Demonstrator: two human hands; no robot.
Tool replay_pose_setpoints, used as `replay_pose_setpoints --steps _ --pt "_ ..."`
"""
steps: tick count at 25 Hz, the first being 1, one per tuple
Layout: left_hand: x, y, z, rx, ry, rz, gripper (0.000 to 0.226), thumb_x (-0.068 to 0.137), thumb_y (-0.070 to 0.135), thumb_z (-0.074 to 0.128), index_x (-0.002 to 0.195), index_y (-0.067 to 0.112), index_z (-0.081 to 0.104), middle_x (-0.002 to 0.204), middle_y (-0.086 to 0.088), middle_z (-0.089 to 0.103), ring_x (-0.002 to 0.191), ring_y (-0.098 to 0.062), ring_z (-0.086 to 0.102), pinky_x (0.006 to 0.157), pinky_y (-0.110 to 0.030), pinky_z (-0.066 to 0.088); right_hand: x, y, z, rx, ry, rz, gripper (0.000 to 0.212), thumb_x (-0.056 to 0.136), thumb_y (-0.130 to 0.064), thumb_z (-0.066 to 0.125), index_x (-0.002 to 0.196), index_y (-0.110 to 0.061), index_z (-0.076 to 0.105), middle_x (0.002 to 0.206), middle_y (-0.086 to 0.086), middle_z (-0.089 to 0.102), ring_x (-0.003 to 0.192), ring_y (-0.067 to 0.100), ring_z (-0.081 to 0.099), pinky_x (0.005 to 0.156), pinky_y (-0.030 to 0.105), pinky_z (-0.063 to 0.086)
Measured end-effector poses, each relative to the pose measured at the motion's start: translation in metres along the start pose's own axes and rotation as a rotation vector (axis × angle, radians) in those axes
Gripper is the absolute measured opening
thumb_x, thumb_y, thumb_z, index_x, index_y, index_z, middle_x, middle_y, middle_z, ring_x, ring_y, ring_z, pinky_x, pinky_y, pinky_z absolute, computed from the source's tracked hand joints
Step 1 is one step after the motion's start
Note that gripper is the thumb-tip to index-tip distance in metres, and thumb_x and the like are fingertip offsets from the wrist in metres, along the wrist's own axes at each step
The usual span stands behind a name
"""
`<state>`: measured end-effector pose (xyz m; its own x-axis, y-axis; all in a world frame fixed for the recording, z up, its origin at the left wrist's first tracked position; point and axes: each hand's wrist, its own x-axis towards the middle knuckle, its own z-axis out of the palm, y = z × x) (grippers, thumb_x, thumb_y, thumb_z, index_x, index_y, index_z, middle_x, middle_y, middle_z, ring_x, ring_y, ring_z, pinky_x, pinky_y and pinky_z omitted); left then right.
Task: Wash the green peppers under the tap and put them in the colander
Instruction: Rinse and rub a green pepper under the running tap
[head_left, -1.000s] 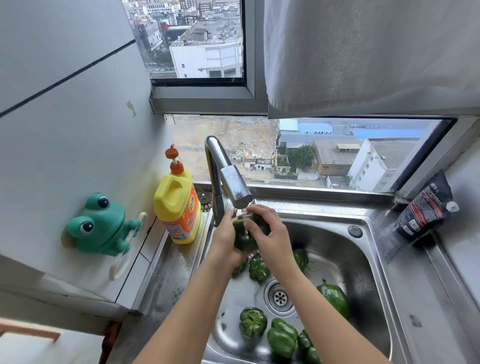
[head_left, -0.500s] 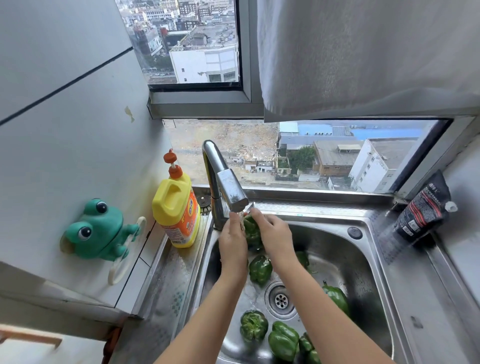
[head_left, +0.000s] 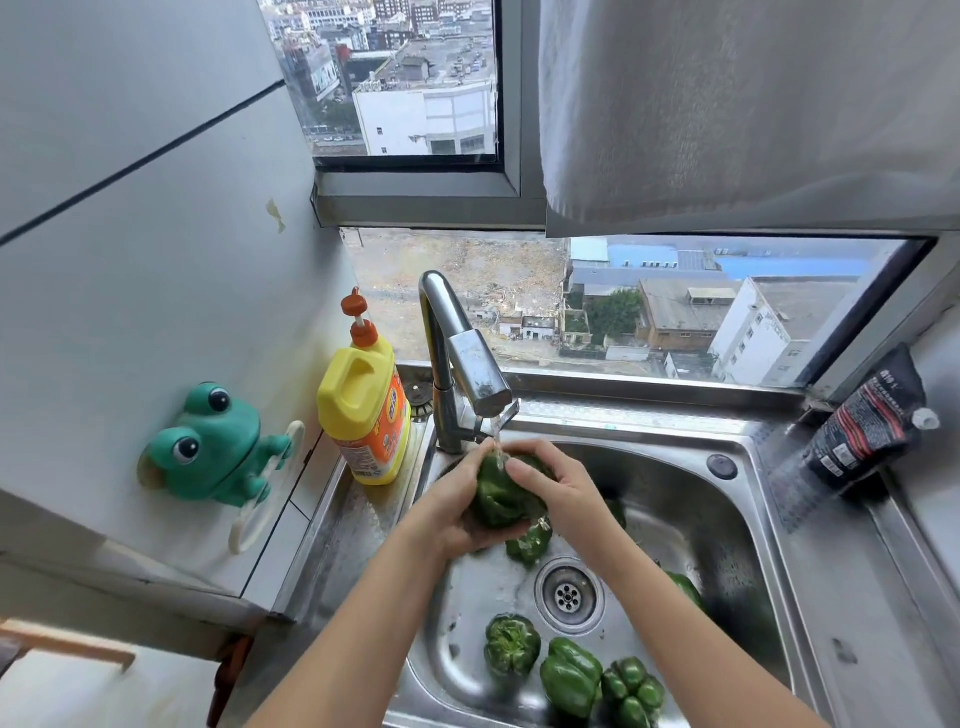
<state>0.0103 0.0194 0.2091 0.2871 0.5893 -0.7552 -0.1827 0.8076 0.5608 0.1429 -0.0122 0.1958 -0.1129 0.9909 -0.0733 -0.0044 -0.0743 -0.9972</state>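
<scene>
Under the running tap (head_left: 470, 358), at about 11 o'clock over the sink (head_left: 696, 499), sits the green pepper (head_left: 501, 493) being washed. Water falls right onto its top. The left hand (head_left: 457, 506) cups the pepper from below and from the 9 o'clock side, with its fingers curled snug around it. The right hand (head_left: 558, 488) presses on it from the 3 o'clock side, fingers bent over the top and touching it. Both hands hold this one pepper between them.

Just below the hands, at 6 o'clock from them, a small pepper (head_left: 530, 540) lies in the basin. The drain (head_left: 568, 595) is a little past that. Near the front of the basin, at 6 o'clock from the drain, three more peppers (head_left: 571, 675) lie close together in a row. Another pepper (head_left: 685, 590) peeks out at 3 o'clock from the drain, partly hidden by the right arm.

At 9 o'clock from the tap a yellow soap bottle (head_left: 363, 410) with an orange pump stands on the edge. Farther out at 9 o'clock a green frog holder (head_left: 213, 447) sticks to the wall. At 3 o'clock, far from the tap, a black pouch (head_left: 867, 431) leans in the corner.
</scene>
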Motion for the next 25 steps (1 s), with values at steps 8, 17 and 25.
replay_pose_setpoints --steps 8,17,25 --pt "0.007 -0.027 -0.022 0.25 -0.064 0.25 0.046 0.072 0.03 0.078 0.108 0.006 0.064 0.1 -0.013 0.069 0.084 -0.02 0.067 0.056 -0.024 0.054 0.059 0.01 -0.046 -0.225 0.061 0.339 0.04 0.092 -0.021 0.06 0.129 -0.009 0.053 0.113 0.009 0.064 0.092 0.019 0.064 0.078 0.022 0.053" --pt "0.008 -0.03 -0.038 0.543 -0.012 0.547 0.057 0.06 0.018 0.087 0.111 0.024 0.062 0.106 -0.006 0.07 0.097 -0.023 0.069 0.082 -0.043 0.058 0.138 0.049 -0.006 -0.174 -0.127 0.517 0.056 0.089 -0.033 0.059 0.138 -0.015 0.04 0.137 0.015 0.051 0.093 0.024 0.069 0.087 0.039 0.057" --pt "0.007 -0.032 -0.044 0.484 0.073 0.495 0.049 0.065 0.011 0.085 0.106 0.03 0.064 0.1 0.0 0.071 0.093 -0.02 0.07 0.08 -0.039 0.059 0.155 0.036 0.006 -0.531 0.071 0.385 0.024 0.087 -0.003 0.049 0.098 0.012 0.064 0.086 0.021 0.065 0.076 0.023 0.055 0.066 0.026 0.038"
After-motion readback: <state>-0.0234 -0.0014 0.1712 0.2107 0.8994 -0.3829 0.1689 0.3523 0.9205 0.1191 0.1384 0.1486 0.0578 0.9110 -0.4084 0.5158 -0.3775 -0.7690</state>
